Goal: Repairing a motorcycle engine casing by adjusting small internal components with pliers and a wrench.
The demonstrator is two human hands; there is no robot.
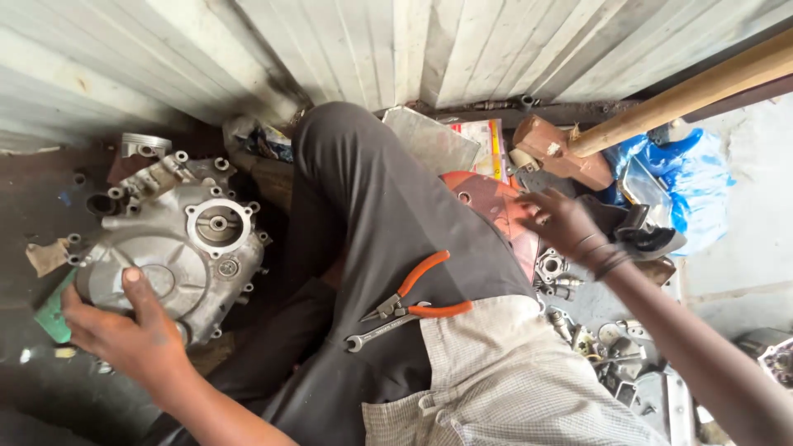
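My left hand point(124, 330) grips the near edge of a grey metal engine cover point(178, 248) lying on the dark floor at the left, thumb on top of its face. My right hand point(562, 223) reaches out to the right over a reddish metal part point(487, 202), fingers spread and holding nothing. Orange-handled pliers point(417, 296) and a small spanner point(378, 332) rest on my dark trouser leg point(380, 198), between the two hands.
A wooden mallet point(570, 149) with a long handle point(702, 87) lies beyond my right hand. A blue plastic bag point(690, 177) sits at the far right. Several small metal parts point(607, 343) are scattered below my right forearm. A corrugated metal wall point(396, 49) stands behind.
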